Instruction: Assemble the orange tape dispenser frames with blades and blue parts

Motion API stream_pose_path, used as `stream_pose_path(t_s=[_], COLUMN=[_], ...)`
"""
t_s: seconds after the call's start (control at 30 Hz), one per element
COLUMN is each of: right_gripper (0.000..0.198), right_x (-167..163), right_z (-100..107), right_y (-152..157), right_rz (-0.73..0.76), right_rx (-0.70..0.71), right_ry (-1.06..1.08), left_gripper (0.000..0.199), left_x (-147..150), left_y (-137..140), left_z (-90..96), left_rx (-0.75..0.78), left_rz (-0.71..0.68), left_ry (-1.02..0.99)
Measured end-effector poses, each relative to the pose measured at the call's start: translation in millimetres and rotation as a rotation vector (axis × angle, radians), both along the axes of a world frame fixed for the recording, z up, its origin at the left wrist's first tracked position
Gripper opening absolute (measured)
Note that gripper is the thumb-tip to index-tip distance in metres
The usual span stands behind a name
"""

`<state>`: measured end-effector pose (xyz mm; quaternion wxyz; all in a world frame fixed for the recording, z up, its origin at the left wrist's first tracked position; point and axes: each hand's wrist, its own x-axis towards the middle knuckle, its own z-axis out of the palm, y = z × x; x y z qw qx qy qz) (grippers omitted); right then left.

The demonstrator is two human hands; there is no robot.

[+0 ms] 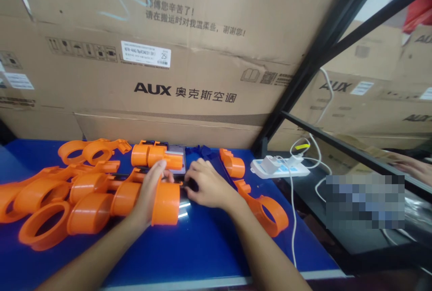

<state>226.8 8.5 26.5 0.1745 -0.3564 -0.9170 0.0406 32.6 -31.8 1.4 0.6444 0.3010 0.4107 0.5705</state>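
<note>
My left hand is closed around an orange plastic part with a wide ring, held above the blue table. Close to its right side, my right hand has its fingers curled and pinched at a small black piece by the orange part; the fingers hide most of it. Behind my hands, more orange ringed parts lie beside a grey flat device. Several similar orange ring parts are spread to the left of my left hand.
Two more orange pieces lie to the right on the blue table. A white power strip with plugs and cables sits by the black metal frame. A large cardboard box stands behind. Another person's hand shows at far right.
</note>
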Motion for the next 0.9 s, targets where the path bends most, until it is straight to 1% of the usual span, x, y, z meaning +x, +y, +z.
stream_pose_path(t_s=[0.1,0.17,0.23,0.37,0.5,0.6,0.77,0.9], right_gripper=[0.007,0.006,0.008,0.015,0.021,0.022,0.019,0.021], right_x=[8,10,9,4,1,-1,-4,-6], right_z=[8,10,9,6,6,5,1,-2], right_y=[3,3,1,-3,-3,-2,-2,-3], right_rz=[-0.082,-0.113,-0.117,-0.092,-0.014,-0.027,-0.022,-0.007], right_rx=[0.042,0.029,0.012,0.064,0.095,0.106,0.058,0.029], right_ry=[0.195,0.33,0.409,0.444,0.434,0.451,0.506,0.573], left_gripper=[0.053,0.051,0.047,0.04,0.038,0.039,0.038,0.038], left_x=[3,5,5,4,6,10,11,10], left_y=[-2,-2,0,5,6,5,4,5], left_z=[2.1,2.4,0.6,-8.9,-17.3,-18.5,-17.4,-18.9], left_rx=[0.033,0.069,0.128,0.215,0.221,0.2,0.207,0.211], left_rz=[0.059,0.078,0.093,0.062,-0.003,-0.033,-0.048,-0.065], left_ry=[0.085,0.127,0.173,0.221,0.178,0.164,0.188,0.196])
